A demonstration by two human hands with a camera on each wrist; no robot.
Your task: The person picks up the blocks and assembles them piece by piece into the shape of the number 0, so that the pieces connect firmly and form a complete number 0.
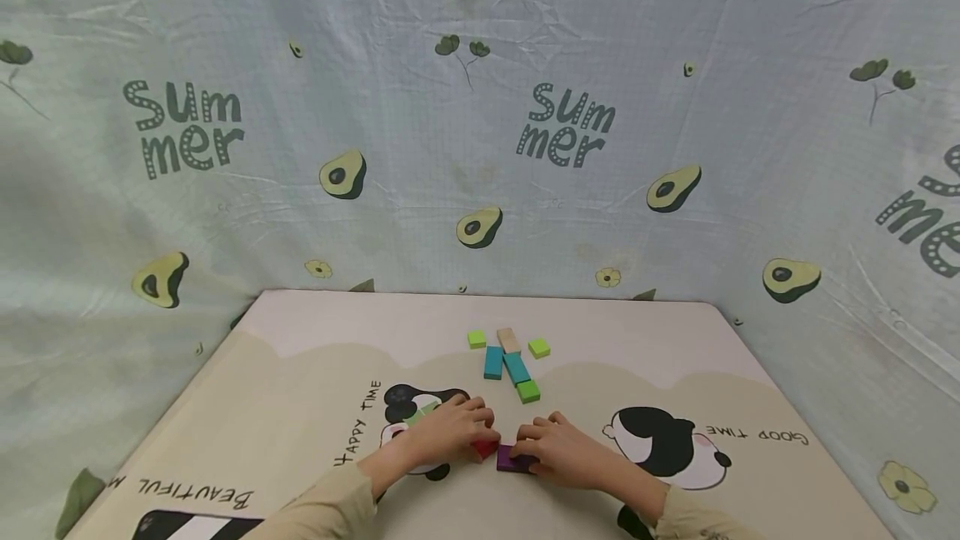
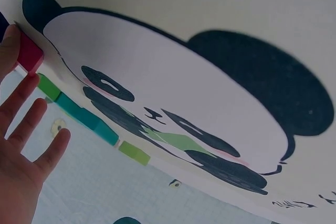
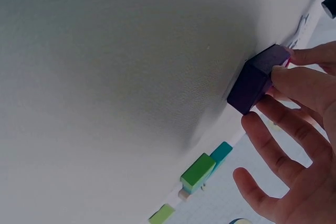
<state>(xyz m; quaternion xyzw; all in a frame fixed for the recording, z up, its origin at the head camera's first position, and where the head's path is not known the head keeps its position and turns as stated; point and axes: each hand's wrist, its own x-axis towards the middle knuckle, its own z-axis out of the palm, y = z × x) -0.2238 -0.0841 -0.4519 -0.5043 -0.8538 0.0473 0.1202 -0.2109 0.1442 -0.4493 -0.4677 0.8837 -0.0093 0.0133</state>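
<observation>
Side by side on the table sit a red block (image 1: pixel 486 447) and a purple block (image 1: pixel 513 460). My left hand (image 1: pixel 448 430) pinches the red block, which shows between thumb and index finger in the left wrist view, the other fingers spread. From the right, my right hand (image 1: pixel 564 452) holds the purple block (image 3: pixel 256 81) between thumb and fingers; its outer fingers are loosely extended. Farther back lie a green block (image 1: pixel 528 391), two teal blocks (image 1: pixel 492 362), a plain wooden block (image 1: pixel 507 341) and two light green blocks (image 1: pixel 539 348). One teal block touches the green one.
The pale table mat (image 1: pixel 315 407) carries printed panda and dog drawings and lettering. Behind and at both sides hangs a cloth (image 1: pixel 405 123) printed with avocados, meeting the table's far edge.
</observation>
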